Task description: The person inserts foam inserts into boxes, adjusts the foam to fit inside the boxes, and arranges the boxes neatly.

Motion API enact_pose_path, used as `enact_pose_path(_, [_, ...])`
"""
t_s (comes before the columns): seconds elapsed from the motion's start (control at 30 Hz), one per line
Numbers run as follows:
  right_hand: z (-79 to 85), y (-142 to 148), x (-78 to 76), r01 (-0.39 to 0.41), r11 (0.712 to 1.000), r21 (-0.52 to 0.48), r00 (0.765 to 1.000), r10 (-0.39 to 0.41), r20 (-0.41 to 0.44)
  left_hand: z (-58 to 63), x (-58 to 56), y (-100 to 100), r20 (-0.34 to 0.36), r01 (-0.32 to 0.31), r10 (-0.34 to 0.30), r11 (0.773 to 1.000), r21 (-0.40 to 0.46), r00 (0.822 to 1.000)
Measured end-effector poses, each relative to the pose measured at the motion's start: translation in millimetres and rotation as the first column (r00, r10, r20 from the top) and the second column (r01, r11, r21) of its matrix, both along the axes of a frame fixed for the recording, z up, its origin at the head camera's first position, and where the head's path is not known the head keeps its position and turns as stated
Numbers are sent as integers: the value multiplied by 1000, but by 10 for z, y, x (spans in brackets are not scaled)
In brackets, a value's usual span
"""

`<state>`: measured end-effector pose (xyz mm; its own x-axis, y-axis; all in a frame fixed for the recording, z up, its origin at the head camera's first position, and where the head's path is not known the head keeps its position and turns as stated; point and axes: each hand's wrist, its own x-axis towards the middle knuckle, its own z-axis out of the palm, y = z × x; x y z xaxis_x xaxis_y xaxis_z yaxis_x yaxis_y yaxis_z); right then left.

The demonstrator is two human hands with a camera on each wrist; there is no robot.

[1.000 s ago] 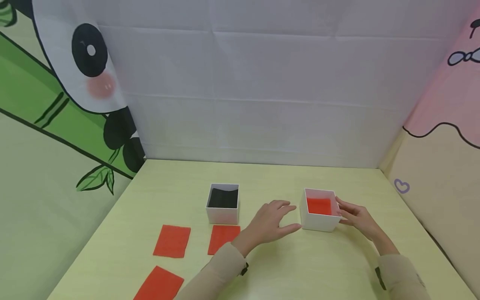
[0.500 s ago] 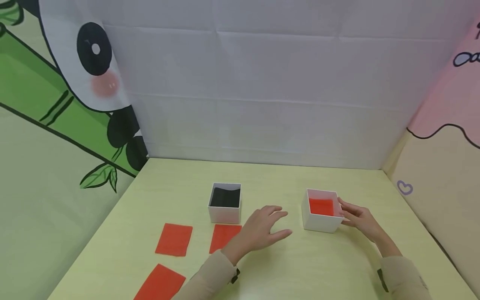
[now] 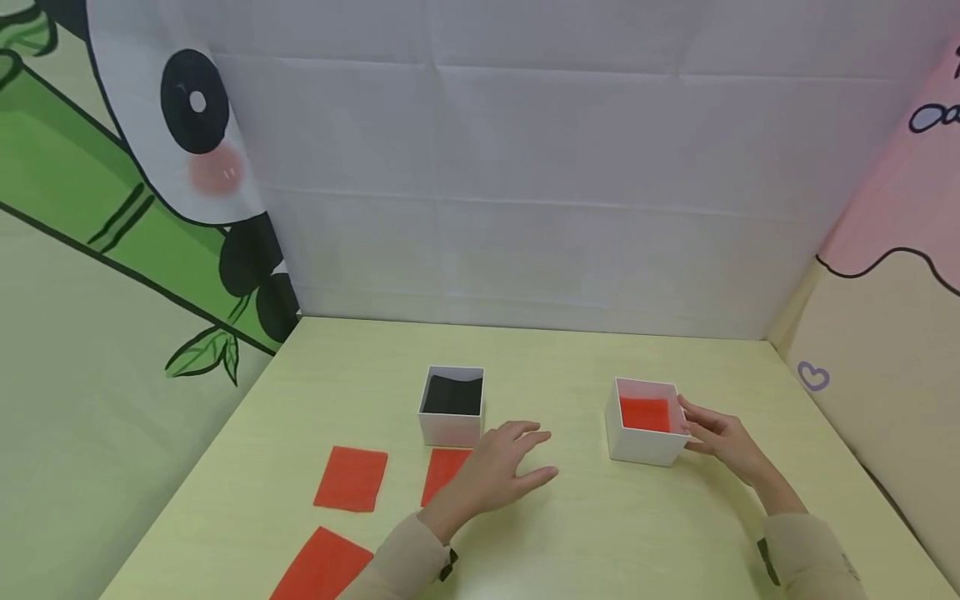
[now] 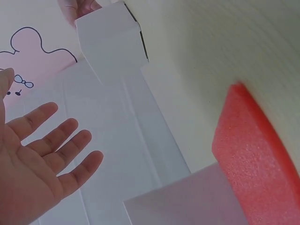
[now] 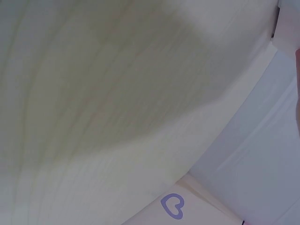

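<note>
My left hand (image 3: 483,477) hovers over the middle of the table with its fingers spread and nothing in them. It partly covers a flat red square (image 3: 442,473). In the left wrist view, its bare palm (image 4: 28,178) shows beside a soft-looking red piece (image 4: 248,154). My right hand (image 3: 723,450) touches the right wall of a white open-topped box (image 3: 645,447), fingers fairly straight along that side. Inside lies a red piece (image 3: 645,414). Only a sliver of the right hand's finger (image 5: 298,89) shows at the right edge of its wrist view.
A second white box (image 3: 452,432) with a black piece (image 3: 453,396) inside stands left of centre. Two more red squares lie to the left, one farther back (image 3: 351,479) and one nearer (image 3: 322,565). A pale backdrop (image 3: 487,208) hangs at the table's back edge.
My left hand has drawn away from the right box, moving left and slightly nearer, and covers more of the middle red square. The right hand stays at its box.
</note>
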<state>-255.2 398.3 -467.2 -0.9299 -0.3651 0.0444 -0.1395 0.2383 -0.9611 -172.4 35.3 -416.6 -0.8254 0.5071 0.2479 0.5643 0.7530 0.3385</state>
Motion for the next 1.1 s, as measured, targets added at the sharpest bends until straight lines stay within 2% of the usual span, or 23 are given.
enact_pose_path(0.2, [0,10,1,-21,999,-33,1000,21,-11,-46,37,-91,-17,-16,16,1000,6,1000])
enact_pose_path(0.4, [2,10,5,-28,999,-41,1000,27,-9,-93,69,-191,20,-34,33,999,14,999])
enact_pose_path(0.7, [-5,19,0,-32,998,-51,999,32,-6,-113,122,-309,24,-54,54,998,22,998])
enact_pose_path(0.97, [9,8,16,-15,1000,-3,1000,15,-3,-114,171,-465,62,-89,88,996,13,994])
enact_pose_path(1.1, [6,5,12,-11,1000,-3,1000,11,0,-129,190,-579,44,-108,109,994,-16,993])
